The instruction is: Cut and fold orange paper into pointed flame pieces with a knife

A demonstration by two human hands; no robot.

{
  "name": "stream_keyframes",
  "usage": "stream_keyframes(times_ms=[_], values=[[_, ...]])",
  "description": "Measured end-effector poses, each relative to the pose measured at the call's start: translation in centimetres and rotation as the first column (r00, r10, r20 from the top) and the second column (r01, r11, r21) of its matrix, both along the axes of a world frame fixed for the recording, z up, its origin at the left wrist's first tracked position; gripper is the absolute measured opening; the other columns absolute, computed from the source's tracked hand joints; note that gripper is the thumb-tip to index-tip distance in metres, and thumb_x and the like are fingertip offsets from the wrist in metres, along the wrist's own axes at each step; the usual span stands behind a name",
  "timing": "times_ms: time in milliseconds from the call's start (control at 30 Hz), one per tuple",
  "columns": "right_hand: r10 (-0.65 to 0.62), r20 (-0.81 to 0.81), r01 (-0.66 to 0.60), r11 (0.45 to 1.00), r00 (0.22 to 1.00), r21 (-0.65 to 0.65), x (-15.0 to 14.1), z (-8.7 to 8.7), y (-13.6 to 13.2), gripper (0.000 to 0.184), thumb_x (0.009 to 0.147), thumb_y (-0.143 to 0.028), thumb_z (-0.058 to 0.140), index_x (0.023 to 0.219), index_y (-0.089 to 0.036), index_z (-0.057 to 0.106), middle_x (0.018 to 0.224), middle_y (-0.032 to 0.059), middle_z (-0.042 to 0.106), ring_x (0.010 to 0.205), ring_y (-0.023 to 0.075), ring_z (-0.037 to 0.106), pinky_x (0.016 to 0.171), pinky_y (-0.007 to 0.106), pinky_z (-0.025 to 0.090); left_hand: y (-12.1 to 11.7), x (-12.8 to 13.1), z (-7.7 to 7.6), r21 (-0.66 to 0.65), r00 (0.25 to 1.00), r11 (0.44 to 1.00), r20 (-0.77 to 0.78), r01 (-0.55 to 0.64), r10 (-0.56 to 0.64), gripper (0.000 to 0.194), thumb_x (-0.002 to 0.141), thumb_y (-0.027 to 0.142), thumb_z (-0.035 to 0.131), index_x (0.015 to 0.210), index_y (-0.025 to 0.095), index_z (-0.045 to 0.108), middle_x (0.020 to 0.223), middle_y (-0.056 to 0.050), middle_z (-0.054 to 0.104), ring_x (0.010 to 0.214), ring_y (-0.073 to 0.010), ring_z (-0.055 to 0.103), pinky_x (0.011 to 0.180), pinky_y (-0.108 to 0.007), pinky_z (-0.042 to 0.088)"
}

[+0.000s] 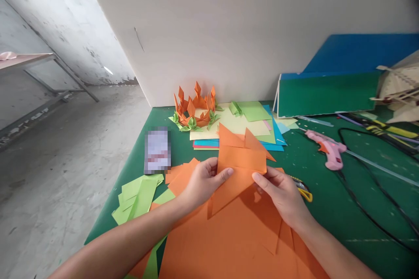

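A partly folded piece of orange paper (244,157) is held up between my two hands, with pointed flaps sticking up at its top. My left hand (209,178) grips its left side, thumb on the front face. On the right edge, my right hand (276,187) pinches it between thumb and fingers; the fingertips behind the paper are hidden. Below lie large orange sheets (222,248). Behind the hands stands an orange folded-paper crown (195,107) with green paper leaves (190,124) around its base.
Green paper pieces (139,198) and a phone (157,150) lie at the left. Coloured sheets (247,122) are stacked at the back. At the right are a pink glue gun (327,148) with its black cord, a yellow utility knife (303,191), pliers (386,128) and a green board (327,93).
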State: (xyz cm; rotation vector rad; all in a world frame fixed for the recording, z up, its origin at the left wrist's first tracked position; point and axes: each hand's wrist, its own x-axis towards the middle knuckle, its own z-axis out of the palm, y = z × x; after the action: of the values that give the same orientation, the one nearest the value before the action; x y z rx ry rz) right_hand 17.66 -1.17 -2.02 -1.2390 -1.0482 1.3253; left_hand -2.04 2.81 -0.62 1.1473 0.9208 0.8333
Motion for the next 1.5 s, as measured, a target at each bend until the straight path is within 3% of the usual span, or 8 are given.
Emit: stream_keyframes(times_ms=[133, 400, 600, 700, 900, 1100, 1267, 1500], values=[[0.102, 0.025, -0.103, 0.994, 0.994, 0.020, -0.6, 0.5, -0.1, 0.027, 0.078, -0.045, 0.073, 0.086, -0.020, 0.068, 0.070, 0.0004, 0.063, 0.061, 0.0144, 0.056, 0.059, 0.027, 0.051, -0.1, 0.0, 0.3, -0.011, 0.999, 0.999, -0.008, 0.035, -0.035, 0.040, 0.074, 0.051, 0.075, 0.090, 0.015, 0.066, 0.095, -0.008, 0.072, 0.087, -0.0227, 0.068, 0.078, -0.035, 0.054], [0.022, 0.132, -0.023, 1.000, 0.991, 0.005, -1.0, 0.2, -0.3, 0.032, 0.076, -0.049, 0.072, 0.075, -0.018, 0.066, 0.059, -0.0019, 0.057, 0.050, 0.0116, 0.048, 0.047, 0.025, 0.046, -0.4, -0.1, 0.2, -0.019, 0.988, 0.989, -0.048, 0.144, -0.145, 0.038, 0.077, 0.045, 0.075, 0.099, 0.015, 0.069, 0.100, -0.009, 0.072, 0.088, -0.0209, 0.067, 0.073, -0.028, 0.052], [0.009, 0.088, -0.009, 1.000, 0.996, 0.002, -1.2, 0.6, -0.5, 0.032, 0.077, -0.049, 0.072, 0.084, -0.018, 0.070, 0.070, 0.0029, 0.066, 0.061, 0.0173, 0.060, 0.052, 0.027, 0.052, -1.0, 0.0, -0.1, -0.092, 0.959, 0.967, -0.133, 0.238, -0.249, 0.031, 0.079, 0.040, 0.072, 0.093, 0.013, 0.068, 0.073, -0.003, 0.066, 0.061, -0.0124, 0.059, 0.055, -0.023, 0.047], [-0.003, 0.112, 0.002, 1.000, 0.994, 0.015, -1.5, 1.0, -0.6, 0.034, 0.076, -0.049, 0.072, 0.088, -0.017, 0.071, 0.076, 0.0051, 0.069, 0.067, 0.0196, 0.062, 0.054, 0.028, 0.054, -1.1, -0.1, 0.2, -0.100, 0.952, 0.965, -0.167, 0.243, -0.257, 0.029, 0.078, 0.038, 0.073, 0.093, 0.014, 0.068, 0.074, -0.002, 0.065, 0.060, -0.0115, 0.058, 0.053, -0.022, 0.045], [-0.061, 0.119, 0.055, 0.997, 0.991, 0.056, -1.2, 0.9, -0.5, 0.029, 0.077, -0.047, 0.073, 0.074, -0.018, 0.067, 0.067, 0.0010, 0.063, 0.059, 0.0153, 0.056, 0.051, 0.026, 0.051, -0.9, -0.2, 0.5, -0.089, 0.951, 0.968, -0.185, 0.235, -0.248, 0.025, 0.077, 0.037, 0.072, 0.088, 0.015, 0.068, 0.073, -0.002, 0.065, 0.061, -0.0118, 0.058, 0.054, -0.022, 0.044], [-0.287, 0.093, 0.279, 0.956, 0.953, 0.092, 0.9, 0.1, 0.3, 0.030, 0.073, -0.043, 0.078, 0.065, -0.019, 0.062, 0.057, -0.0032, 0.053, 0.053, 0.0108, 0.046, 0.049, 0.023, 0.043, -0.2, 0.0, 0.8, -0.003, 0.973, 0.990, -0.183, 0.140, -0.138, 0.027, 0.073, 0.039, 0.075, 0.069, 0.015, 0.064, 0.065, 0.003, 0.057, 0.058, -0.0084, 0.052, 0.054, -0.021, 0.041], [-0.375, 0.037, 0.369, 0.922, 0.926, 0.117, 2.6, -0.3, 0.9, 0.027, 0.070, -0.040, 0.082, 0.068, -0.019, 0.066, 0.062, -0.0011, 0.057, 0.058, 0.0126, 0.050, 0.054, 0.025, 0.045, 0.2, 0.1, 1.0, -0.123, 0.993, 0.992, -0.117, 0.009, -0.024, 0.028, 0.061, 0.034, 0.083, 0.074, 0.015, 0.066, 0.076, -0.001, 0.066, 0.069, -0.0125, 0.061, 0.069, -0.027, 0.050], [-0.465, -0.115, 0.479, 0.863, 0.878, 0.159, 3.8, 0.4, 1.5, 0.023, 0.070, -0.038, 0.083, 0.074, -0.021, 0.068, 0.062, -0.0032, 0.055, 0.053, 0.0098, 0.046, 0.053, 0.025, 0.046, 0.6, -0.7, 0.9, -0.005, 0.988, 1.000, -0.154, -0.007, 0.006, 0.031, 0.072, 0.042, 0.077, 0.087, 0.016, 0.069, 0.078, -0.003, 0.067, 0.069, -0.0131, 0.061, 0.068, -0.027, 0.050]])
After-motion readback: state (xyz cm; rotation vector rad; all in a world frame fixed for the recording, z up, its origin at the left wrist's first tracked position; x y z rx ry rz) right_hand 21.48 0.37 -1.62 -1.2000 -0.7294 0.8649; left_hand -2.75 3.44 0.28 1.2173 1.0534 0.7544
